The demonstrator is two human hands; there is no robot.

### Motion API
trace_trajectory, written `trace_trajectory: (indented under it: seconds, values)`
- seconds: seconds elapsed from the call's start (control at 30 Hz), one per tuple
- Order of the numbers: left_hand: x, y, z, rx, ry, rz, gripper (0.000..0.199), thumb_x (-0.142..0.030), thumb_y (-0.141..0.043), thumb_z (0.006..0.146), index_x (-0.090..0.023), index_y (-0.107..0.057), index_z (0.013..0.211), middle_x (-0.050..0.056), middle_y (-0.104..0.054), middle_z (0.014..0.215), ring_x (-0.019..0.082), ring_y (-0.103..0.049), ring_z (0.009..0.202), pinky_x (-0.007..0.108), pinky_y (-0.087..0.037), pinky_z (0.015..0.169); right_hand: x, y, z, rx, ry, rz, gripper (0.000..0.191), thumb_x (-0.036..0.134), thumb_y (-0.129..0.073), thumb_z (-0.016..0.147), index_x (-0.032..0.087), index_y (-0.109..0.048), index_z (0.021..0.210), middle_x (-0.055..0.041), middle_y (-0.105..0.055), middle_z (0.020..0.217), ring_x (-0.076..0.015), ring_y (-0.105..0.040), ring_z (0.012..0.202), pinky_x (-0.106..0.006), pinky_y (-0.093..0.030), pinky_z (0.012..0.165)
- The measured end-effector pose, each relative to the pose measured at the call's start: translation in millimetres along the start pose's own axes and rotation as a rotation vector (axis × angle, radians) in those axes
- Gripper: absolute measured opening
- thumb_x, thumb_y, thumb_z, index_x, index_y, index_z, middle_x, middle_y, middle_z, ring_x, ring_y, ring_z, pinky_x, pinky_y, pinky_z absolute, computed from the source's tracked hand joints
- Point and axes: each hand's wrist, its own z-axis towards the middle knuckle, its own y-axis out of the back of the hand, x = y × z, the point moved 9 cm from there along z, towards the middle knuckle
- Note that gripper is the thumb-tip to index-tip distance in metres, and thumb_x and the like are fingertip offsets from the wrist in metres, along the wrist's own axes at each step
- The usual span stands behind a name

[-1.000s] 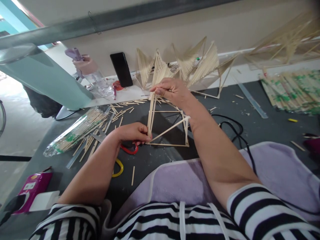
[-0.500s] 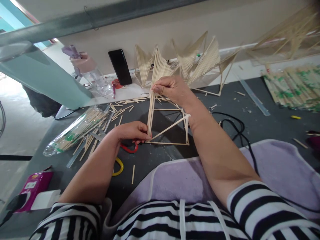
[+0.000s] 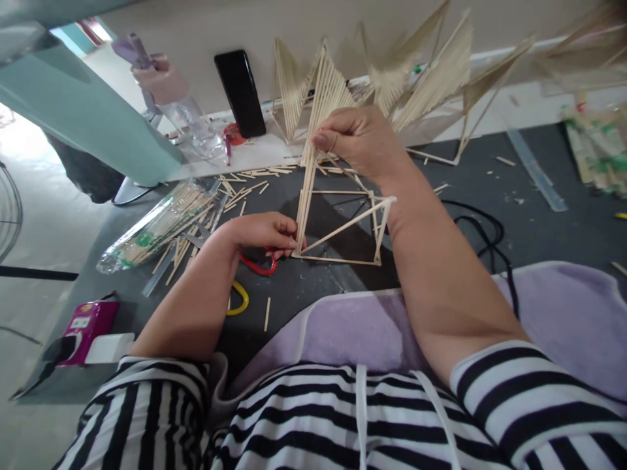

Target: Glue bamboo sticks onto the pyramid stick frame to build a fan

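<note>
Open frame of thin pale wooden sticks (image 3: 345, 226): on matte dark-grey table (image 3: 294, 287) | left hand (image 3: 269, 234): fingers narrow, pinching the frame's near-left corner | right hand (image 3: 356, 136): thumb and fingertips pinching the frame's left sticks higher up | left of the frame: red-and-yellow-handled scissors (image 3: 259, 269), clear plastic packet of sticks (image 3: 159, 225) | behind-left of the frame: black rectangular phone (image 3: 240, 93)

The left forearm (image 3: 189, 300) is angled forward and inward, with the wrist bent so that the left hand (image 3: 268, 234) is pointed across the body, its fingers curled and thumb extended. The right forearm (image 3: 435, 254) is slanted inward from the other side; the right hand (image 3: 360, 136) is held higher, thumb and forefinger pinched, remaining fingers folded.
</note>
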Motion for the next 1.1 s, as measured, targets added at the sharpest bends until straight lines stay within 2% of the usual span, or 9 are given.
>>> trace_trajectory:
  seconds: [0.2,0.33,0.43,0.53,0.63,0.77,0.83,0.97,1.1]
  values:
    - [-0.2,0.1,-0.1,0.006,-0.003,-0.02,0.023,-0.025,-0.073,0.076,-0.011,-0.07,0.094,0.003,-0.063,0.065,0.008,-0.055,0.049,0.015,-0.043,0.043,0.9,0.4,-1.0,0.004,-0.015,0.0,0.031,0.047,-0.069,0.081,0.022,-0.065,0.064,0.0008,-0.05,0.063,-0.013,-0.043,0.062,-0.031,-0.032,0.06]
    - [2.5,-1.2,0.5,0.026,-0.005,-0.018,0.022,-0.026,-0.07,0.078,-0.011,-0.068,0.095,0.003,-0.063,0.067,0.007,-0.055,0.049,0.015,-0.043,0.044,3.1,2.2,-1.3,-0.022,0.004,0.003,0.027,0.04,-0.066,0.084,0.017,-0.069,0.07,0.0013,-0.05,0.062,-0.0111,-0.044,0.061,-0.029,-0.031,0.059]
    - [2.7,-2.1,-0.5,0.033,-0.002,-0.019,0.026,-0.029,-0.069,0.079,-0.012,-0.065,0.099,0.002,-0.063,0.069,0.007,-0.054,0.049,0.015,-0.043,0.045,2.3,1.7,0.1,-0.026,0.008,0.008,0.034,0.047,-0.067,0.081,0.014,-0.068,0.071,0.0006,-0.053,0.064,-0.0104,-0.046,0.061,-0.027,-0.033,0.059]
    - [-3.5,1.1,-7.2,-0.002,-0.008,0.008,0.026,-0.031,-0.068,0.079,-0.013,-0.063,0.097,0.001,-0.063,0.072,0.008,-0.056,0.053,0.016,-0.043,0.046,-2.1,-1.4,2.4,0.004,0.001,-0.018,0.04,0.055,-0.065,0.08,0.017,-0.066,0.071,0.0009,-0.055,0.065,-0.0113,-0.048,0.063,-0.026,-0.035,0.059]
    - [-20.5,16.4,-22.5,-0.174,-0.049,0.045,0.027,-0.031,-0.067,0.079,-0.014,-0.061,0.099,0.0,-0.062,0.073,0.008,-0.057,0.057,0.017,-0.043,0.049,-6.4,-2.7,3.7,0.019,-0.001,-0.034,0.041,0.057,-0.063,0.081,0.019,-0.066,0.069,0.0011,-0.056,0.064,-0.0121,-0.049,0.065,-0.026,-0.036,0.061]
    - [-59.0,52.4,-58.9,-0.675,-0.209,0.02,0.027,-0.029,-0.067,0.076,-0.016,-0.061,0.098,-0.001,-0.06,0.075,0.008,-0.056,0.058,0.019,-0.043,0.05,-10.9,-2.7,3.4,0.019,-0.028,-0.022,0.041,0.057,-0.061,0.082,0.02,-0.066,0.068,0.0009,-0.056,0.066,-0.0127,-0.05,0.065,-0.027,-0.037,0.062]
    - [-80.1,60.0,-73.8,-0.857,-0.316,0.031,0.024,-0.028,-0.068,0.074,-0.015,-0.063,0.093,-0.001,-0.061,0.075,0.009,-0.057,0.061,0.02,-0.044,0.053,-12.4,-2.7,3.3,0.019,-0.036,-0.01,0.04,0.057,-0.062,0.081,0.019,-0.067,0.07,0.0008,-0.057,0.066,-0.0128,-0.05,0.066,-0.028,-0.037,0.062]
    - [-112.4,60.2,-77.5,-1.009,-0.449,0.153,0.019,-0.026,-0.067,0.075,-0.017,-0.066,0.092,0.001,-0.063,0.078,0.012,-0.059,0.071,0.022,-0.046,0.061,-15.8,-2.4,3.4,0.015,-0.044,0.011,0.04,0.057,-0.064,0.079,0.018,-0.068,0.07,0.0007,-0.057,0.065,-0.0123,-0.049,0.065,-0.027,-0.036,0.062]
    - [-127.3,59.9,-70.5,-1.098,-0.499,0.303,0.015,-0.026,-0.065,0.077,-0.017,-0.067,0.09,0.002,-0.065,0.085,0.013,-0.058,0.078,0.023,-0.046,0.066,-17.5,-1.0,2.7,0.014,-0.053,0.041,0.042,0.058,-0.064,0.079,0.017,-0.07,0.072,0.0,-0.059,0.066,-0.0122,-0.05,0.065,-0.027,-0.037,0.062]
